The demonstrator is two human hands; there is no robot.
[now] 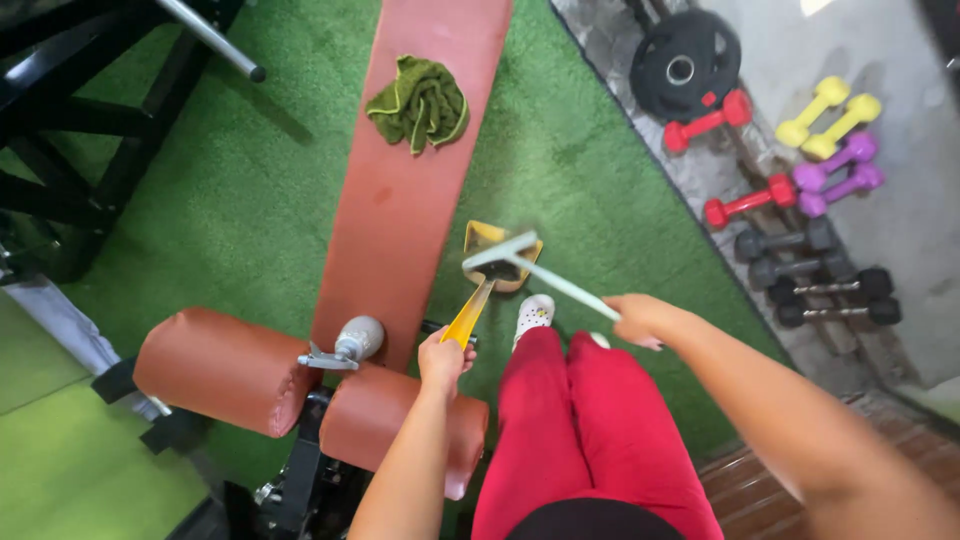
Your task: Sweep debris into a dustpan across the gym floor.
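Note:
My left hand (444,357) grips the handle of a yellow dustpan (497,262) that rests on the green turf beside a brown padded bench (400,200). My right hand (638,318) holds the pale stick of a small broom (520,255), whose head sits over the dustpan's mouth. Dark dirt lies inside the pan. My red trousers and one white shoe (534,313) show just below the pan.
A crumpled green cloth (420,102) lies on the bench. Brown leg rollers (230,368) and a grey spray bottle (356,340) sit at the bench's near end. Coloured dumbbells (830,120), black dumbbells (820,270) and a weight plate (685,62) line the right wall. A black rack (70,120) stands at the left.

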